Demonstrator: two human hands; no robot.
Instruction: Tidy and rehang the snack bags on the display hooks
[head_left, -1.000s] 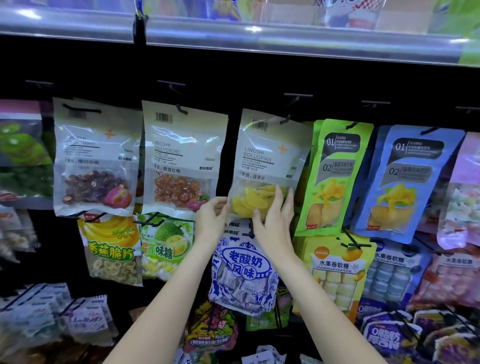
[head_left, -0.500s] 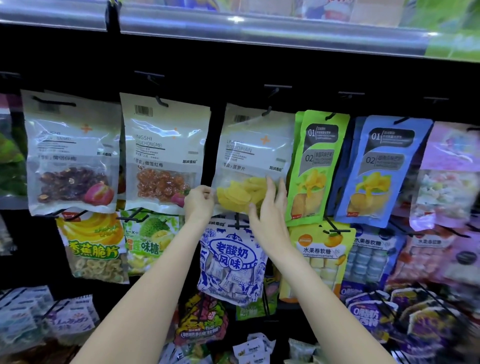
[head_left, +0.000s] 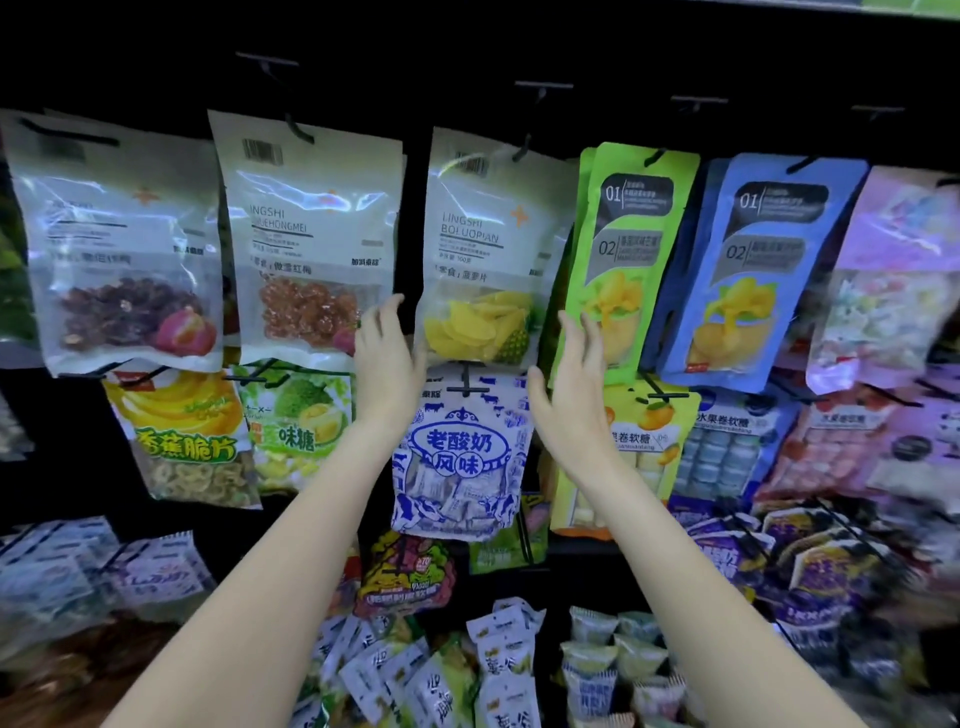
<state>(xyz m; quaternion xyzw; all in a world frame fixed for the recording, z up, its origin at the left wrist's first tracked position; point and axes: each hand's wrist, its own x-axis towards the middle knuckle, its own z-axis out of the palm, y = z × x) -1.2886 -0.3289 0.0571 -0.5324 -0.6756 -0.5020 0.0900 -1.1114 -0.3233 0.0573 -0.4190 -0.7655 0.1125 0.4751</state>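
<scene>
A white bag of dried pineapple slices (head_left: 488, 244) hangs from a black hook (head_left: 524, 148) in the top row. My left hand (head_left: 387, 358) is raised just left of the bag's lower corner, fingers straight, holding nothing. My right hand (head_left: 569, 395) is lifted to the bag's lower right, fingers spread and apart from the bag, in front of a green mango bag (head_left: 631, 249). Left of the pineapple bag hang a red plum bag (head_left: 306, 244) and a dark dried fruit bag (head_left: 119, 244).
A blue mango bag (head_left: 753, 270) and a pink candy bag (head_left: 893, 280) hang to the right. Below hang a blue-and-white yogurt candy bag (head_left: 460, 457), a banana chip bag (head_left: 182, 436) and a durian candy bag (head_left: 296, 421). Loose small packets (head_left: 498, 670) fill the bottom shelf.
Both hands have let go of the pineapple bag's lower edge and drawn apart to either side. The bag now hangs free. The camera has tilted down a little.
</scene>
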